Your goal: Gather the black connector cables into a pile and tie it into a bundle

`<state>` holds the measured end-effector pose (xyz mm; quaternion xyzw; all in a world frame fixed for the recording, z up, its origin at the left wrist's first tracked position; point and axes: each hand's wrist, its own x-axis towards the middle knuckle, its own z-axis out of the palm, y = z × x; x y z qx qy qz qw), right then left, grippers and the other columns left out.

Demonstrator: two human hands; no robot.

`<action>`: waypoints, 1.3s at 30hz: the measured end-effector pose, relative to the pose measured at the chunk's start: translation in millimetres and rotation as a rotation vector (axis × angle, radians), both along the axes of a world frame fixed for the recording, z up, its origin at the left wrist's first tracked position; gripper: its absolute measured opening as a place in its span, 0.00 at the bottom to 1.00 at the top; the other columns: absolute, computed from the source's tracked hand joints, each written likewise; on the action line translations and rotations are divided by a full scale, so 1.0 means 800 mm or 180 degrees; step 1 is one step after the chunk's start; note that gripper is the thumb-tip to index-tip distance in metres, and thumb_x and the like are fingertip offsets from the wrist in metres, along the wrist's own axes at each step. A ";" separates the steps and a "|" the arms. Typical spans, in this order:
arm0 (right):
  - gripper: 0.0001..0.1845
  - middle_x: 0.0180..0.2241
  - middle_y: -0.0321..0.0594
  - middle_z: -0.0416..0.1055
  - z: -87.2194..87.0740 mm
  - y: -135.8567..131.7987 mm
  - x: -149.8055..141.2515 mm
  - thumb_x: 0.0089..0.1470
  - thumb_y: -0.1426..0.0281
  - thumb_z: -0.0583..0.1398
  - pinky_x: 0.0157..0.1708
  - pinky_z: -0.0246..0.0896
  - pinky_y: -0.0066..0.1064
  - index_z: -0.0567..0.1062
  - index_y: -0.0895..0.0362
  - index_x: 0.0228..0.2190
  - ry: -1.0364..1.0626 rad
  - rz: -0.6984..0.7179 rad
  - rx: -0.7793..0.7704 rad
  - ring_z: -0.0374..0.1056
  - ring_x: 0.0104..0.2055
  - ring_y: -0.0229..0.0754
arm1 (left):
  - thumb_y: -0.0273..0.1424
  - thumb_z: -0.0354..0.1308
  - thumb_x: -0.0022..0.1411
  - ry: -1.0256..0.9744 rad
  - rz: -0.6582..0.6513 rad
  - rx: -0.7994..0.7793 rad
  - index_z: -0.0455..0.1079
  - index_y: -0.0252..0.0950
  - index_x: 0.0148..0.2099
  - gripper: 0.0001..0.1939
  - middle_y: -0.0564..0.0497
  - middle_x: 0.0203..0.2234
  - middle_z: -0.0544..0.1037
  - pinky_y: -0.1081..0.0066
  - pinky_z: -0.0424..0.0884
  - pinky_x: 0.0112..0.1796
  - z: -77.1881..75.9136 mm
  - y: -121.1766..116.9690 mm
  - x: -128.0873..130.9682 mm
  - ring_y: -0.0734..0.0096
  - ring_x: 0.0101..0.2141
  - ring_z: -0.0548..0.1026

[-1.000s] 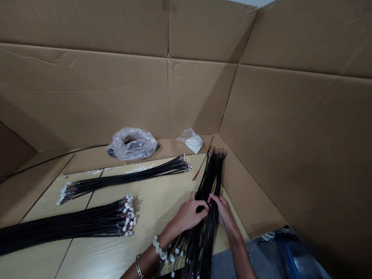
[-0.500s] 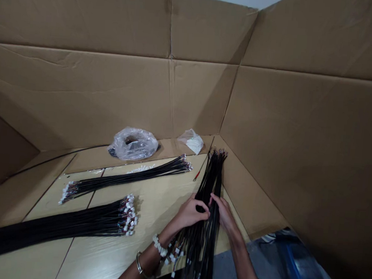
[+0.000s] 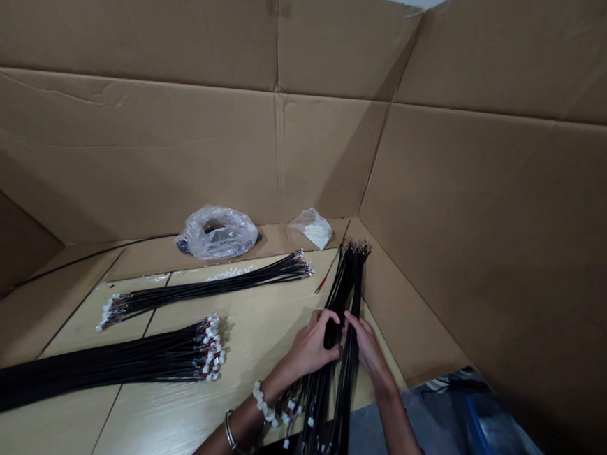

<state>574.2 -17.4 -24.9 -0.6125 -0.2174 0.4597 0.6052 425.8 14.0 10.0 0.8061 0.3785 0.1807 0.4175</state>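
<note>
A bundle of black cables (image 3: pixel 341 286) runs lengthwise near the right edge of the table, its lower ends with white connectors hanging over the front edge. My left hand (image 3: pixel 314 347) curls around the bundle from the left, thumb and forefinger arched over it. From the right, my right hand (image 3: pixel 370 348) has thumb and forefinger pinched at a few cables, beside a narrow gap that splits the bundle. Some fingertips are hidden among the cables.
Two more cable bundles, a thin one (image 3: pixel 209 289) and a thick one (image 3: pixel 130 360), lie to the left. Behind are a plastic-wrapped coil (image 3: pixel 217 233), a small clear bag (image 3: pixel 314 230) and a thin red-tipped wire (image 3: pixel 321 284). Cardboard walls (image 3: pixel 451 218) enclose the table; a blue object (image 3: pixel 496 446) stands below right.
My left thumb and forefinger have spread from a closed ring into a wider arch over the cables. The gap in the bundle is a little wider. My right hand has barely moved.
</note>
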 end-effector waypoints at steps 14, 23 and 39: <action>0.31 0.16 0.31 0.62 -0.006 0.002 0.002 0.28 0.40 0.68 0.29 0.53 0.32 0.67 0.53 0.14 -0.0270 0.0090 0.0148 0.57 0.23 0.38 | 0.41 0.60 0.59 0.0157 -0.0094 -0.0074 0.78 0.42 0.39 0.11 0.48 0.47 0.70 0.62 0.67 0.51 0.004 -0.003 0.000 0.60 0.47 0.73; 0.32 0.18 0.34 0.65 -0.006 0.003 0.001 0.28 0.37 0.66 0.30 0.56 0.32 0.70 0.54 0.15 -0.0255 0.0069 0.0171 0.59 0.24 0.39 | 0.34 0.60 0.57 0.0038 -0.0098 -0.0074 0.76 0.41 0.40 0.08 0.48 0.45 0.72 0.64 0.68 0.51 0.000 0.003 0.000 0.60 0.48 0.72; 0.32 0.14 0.32 0.59 0.003 0.003 -0.005 0.34 0.38 0.63 0.27 0.53 0.33 0.62 0.52 0.11 -0.0353 0.0143 0.0246 0.55 0.21 0.38 | 0.28 0.54 0.60 0.0165 -0.0200 0.0019 0.78 0.42 0.39 0.11 0.49 0.44 0.73 0.64 0.68 0.50 0.006 0.000 -0.003 0.61 0.47 0.72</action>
